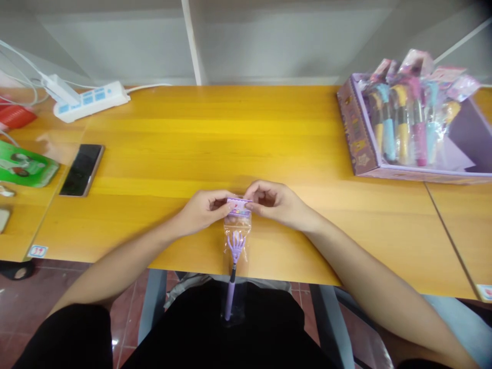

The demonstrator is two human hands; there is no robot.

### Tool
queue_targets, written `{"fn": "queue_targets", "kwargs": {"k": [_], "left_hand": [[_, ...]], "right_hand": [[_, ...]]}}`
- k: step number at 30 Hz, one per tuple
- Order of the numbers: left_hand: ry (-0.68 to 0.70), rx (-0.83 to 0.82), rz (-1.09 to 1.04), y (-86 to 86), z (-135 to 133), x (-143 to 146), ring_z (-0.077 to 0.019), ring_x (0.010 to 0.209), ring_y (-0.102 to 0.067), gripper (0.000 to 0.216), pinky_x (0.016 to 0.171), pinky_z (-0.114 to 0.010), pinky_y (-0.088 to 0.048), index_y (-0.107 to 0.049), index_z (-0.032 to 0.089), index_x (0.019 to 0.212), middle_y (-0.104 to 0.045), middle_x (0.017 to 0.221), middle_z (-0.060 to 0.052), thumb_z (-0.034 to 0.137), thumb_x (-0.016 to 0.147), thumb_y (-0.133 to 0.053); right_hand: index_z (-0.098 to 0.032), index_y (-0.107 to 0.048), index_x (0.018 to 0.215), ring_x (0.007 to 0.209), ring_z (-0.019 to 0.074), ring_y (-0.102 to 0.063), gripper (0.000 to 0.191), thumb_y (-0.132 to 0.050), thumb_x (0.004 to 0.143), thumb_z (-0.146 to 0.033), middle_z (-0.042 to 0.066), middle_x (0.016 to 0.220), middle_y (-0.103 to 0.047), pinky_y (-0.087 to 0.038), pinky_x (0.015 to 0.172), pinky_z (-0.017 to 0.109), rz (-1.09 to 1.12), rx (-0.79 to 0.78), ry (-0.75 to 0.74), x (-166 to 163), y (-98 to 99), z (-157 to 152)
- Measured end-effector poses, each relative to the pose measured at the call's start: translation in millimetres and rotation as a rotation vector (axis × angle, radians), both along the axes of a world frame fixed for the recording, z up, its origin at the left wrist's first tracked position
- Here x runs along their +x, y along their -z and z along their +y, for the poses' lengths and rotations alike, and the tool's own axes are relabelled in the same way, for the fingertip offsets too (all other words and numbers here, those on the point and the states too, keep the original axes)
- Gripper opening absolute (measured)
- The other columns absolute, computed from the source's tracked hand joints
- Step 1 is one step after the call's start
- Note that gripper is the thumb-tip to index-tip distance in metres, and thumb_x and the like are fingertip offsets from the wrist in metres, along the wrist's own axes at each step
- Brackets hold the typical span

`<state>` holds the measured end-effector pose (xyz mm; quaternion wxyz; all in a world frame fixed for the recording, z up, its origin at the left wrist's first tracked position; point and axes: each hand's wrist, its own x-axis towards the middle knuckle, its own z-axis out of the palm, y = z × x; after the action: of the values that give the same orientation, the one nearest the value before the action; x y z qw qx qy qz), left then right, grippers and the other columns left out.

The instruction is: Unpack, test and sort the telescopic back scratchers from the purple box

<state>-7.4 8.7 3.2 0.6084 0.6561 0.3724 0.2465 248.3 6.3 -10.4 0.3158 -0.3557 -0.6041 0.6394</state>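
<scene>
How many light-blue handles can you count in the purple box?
2 visible: one light-blue handle left of the magenta handle, another light-blue handle just right of it, all inside the purple box. More may be hidden behind them.

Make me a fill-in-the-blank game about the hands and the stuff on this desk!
1. The left hand and right hand hold a clear bag whose tool has a ____ handle.
2. The phone lies nearer the ____ hand.
3. The open box sits on the picture's ____ side.

Missing words: purple, left, right.
</scene>
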Motion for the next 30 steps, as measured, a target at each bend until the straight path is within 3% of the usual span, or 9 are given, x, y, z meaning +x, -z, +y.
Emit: {"fn": "queue_targets", "kwargs": {"k": [5,11,20,30], "left_hand": [[0.024,-0.015,0.046,-1.1,0.4,-2.6,-0.0184,0.085,-0.073,0.047,0.084,-0.032,-0.056,-0.079,0.015,0.1,-0.08,0.089,-0.006,0.054,0.11,-0.054],[0.014,0.007,0.001,-0.8,0.3,0.5,-0.0216,0.105,-0.077,0.03,0.095,-0.033,-0.058,-0.081,0.017,0.11,-0.084,0.114,-0.01,0.042,0.104,-0.067],[0.023,0.036,0.052,-0.1,0.8,-0.9,-0.0206,0.102,-0.078,0.032,0.093,-0.033,-0.058,-0.082,0.018,0.112,-0.085,0.112,-0.009,0.042,0.107,-0.061],[0.035,-0.012,-0.043,2.8,-1.8,2.9,-0.0173,0.101,-0.077,0.021,0.093,-0.03,-0.059,-0.074,0.018,0.115,-0.081,0.113,-0.009,0.03,0.098,-0.073]], "right_hand": [[-0.018,-0.068,0.102,0.07,0.0103,-0.056,0.028,-0.083,0.094,-0.04,0.0,0.084,-0.067,-0.046,0.065,0.025,0.017,-0.005,-0.004,0.3,-1.3,0.4],[-0.017,-0.069,0.098,0.071,0.011,-0.058,0.035,-0.078,0.097,-0.051,-0.001,0.081,-0.066,-0.049,0.068,0.026,0.014,-0.042,0.018,-2.0,-3.9,0.7],[-0.018,-0.069,0.096,0.069,0.0107,-0.055,0.034,-0.085,0.091,-0.047,-0.001,0.078,-0.065,-0.045,0.064,0.025,-0.013,-0.013,0.008,-1.1,-2.3,-0.5],[-0.018,-0.07,0.096,0.07,0.0111,-0.054,0.034,-0.083,0.093,-0.049,-0.001,0.079,-0.064,-0.044,0.065,0.026,-0.008,0.02,0.002,1.4,-6.4,-0.3]]}}
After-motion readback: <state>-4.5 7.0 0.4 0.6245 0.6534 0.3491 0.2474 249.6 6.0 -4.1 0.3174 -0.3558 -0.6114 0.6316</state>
